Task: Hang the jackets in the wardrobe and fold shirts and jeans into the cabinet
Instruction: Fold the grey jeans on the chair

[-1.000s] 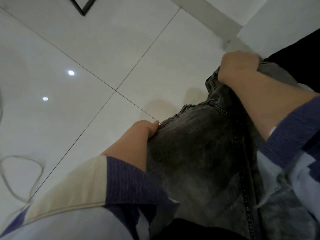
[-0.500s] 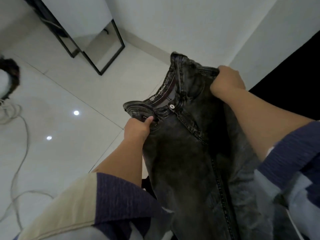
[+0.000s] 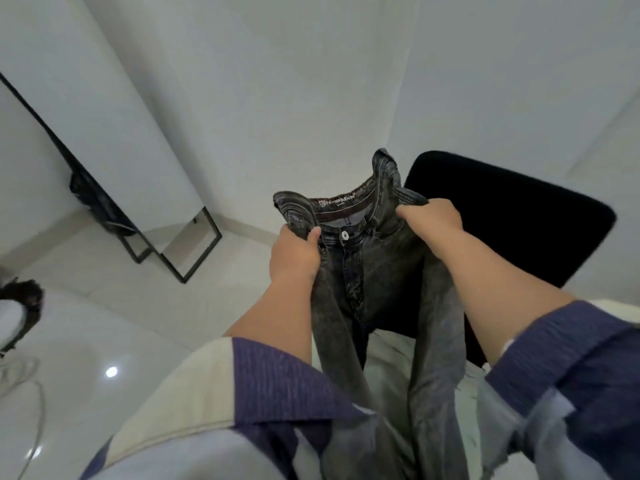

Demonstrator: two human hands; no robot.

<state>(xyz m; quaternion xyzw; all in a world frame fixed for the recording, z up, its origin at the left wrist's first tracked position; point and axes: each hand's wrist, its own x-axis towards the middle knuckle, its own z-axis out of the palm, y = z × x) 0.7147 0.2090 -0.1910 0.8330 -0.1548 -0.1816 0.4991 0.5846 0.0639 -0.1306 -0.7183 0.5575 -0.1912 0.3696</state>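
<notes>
A pair of dark grey washed jeans (image 3: 367,278) hangs in front of me, front side toward me, button done up and the inner waistband label showing. My left hand (image 3: 294,254) grips the left end of the waistband, thumb on top. My right hand (image 3: 433,220) grips the right end, where the band bunches up in a peak. Both legs of the jeans hang down between my forearms, and their lower ends are hidden behind my sleeves.
A black padded surface (image 3: 512,230) lies just behind and right of the jeans, with pale fabric (image 3: 391,362) below it. A black-framed standing mirror (image 3: 194,251) leans on the wall at left. White tiled floor (image 3: 104,313) and a cable (image 3: 38,420) lie at lower left.
My view has tilted up from the floor to the wall. Both hands have lifted the jeans by the waistband and drawn it out between them, so the front now faces me.
</notes>
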